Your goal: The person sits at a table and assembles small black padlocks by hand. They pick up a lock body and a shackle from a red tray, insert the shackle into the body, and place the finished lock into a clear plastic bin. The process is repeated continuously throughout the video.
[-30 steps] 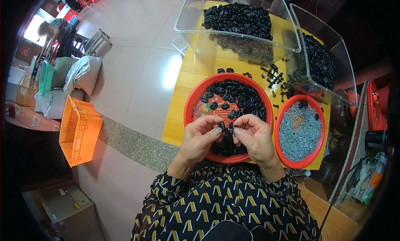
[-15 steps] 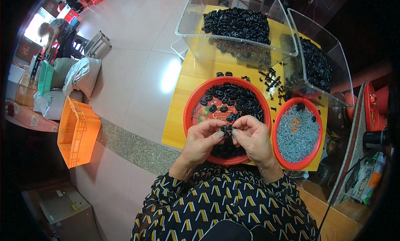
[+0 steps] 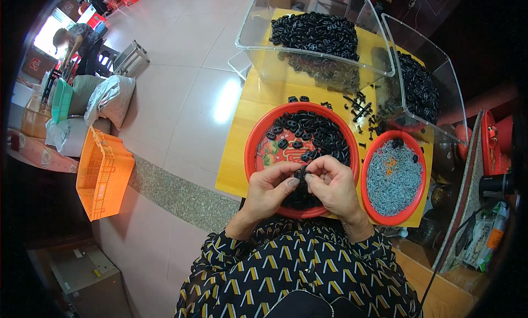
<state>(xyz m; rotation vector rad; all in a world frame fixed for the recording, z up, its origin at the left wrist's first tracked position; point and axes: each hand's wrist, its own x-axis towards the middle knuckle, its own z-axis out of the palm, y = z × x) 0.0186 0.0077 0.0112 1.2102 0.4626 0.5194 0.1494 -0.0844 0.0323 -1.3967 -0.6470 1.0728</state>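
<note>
Both my hands meet over the near part of a round red tray (image 3: pixel 254 136) that holds many small black oval parts with two holes (image 3: pixel 324 132). Between the fingertips is a small black two-holed part (image 3: pixel 301 174). My left hand (image 3: pixel 266 192) pinches it from the left with thumb and forefinger. From the other side my right hand (image 3: pixel 333 187) grips it, its fingers curled. Whether a screw is in the part is hidden by the fingers. Beside my right hand stands a red oval tray (image 3: pixel 369 201) full of silvery screws (image 3: pixel 393 180).
Clear plastic bins (image 3: pixel 308 53) with black parts stand at the back of the yellow table (image 3: pixel 234 166). Loose black pieces (image 3: pixel 360 109) lie between bins and trays. An orange crate (image 3: pixel 104 175) and white sacks (image 3: pixel 113 100) are on the floor at left. A person (image 3: pixel 82 45) bends over farther off.
My fingertips have drawn closer together around the black part, covering more of it. The view has shifted very slightly. The distant person's head has turned a little.
</note>
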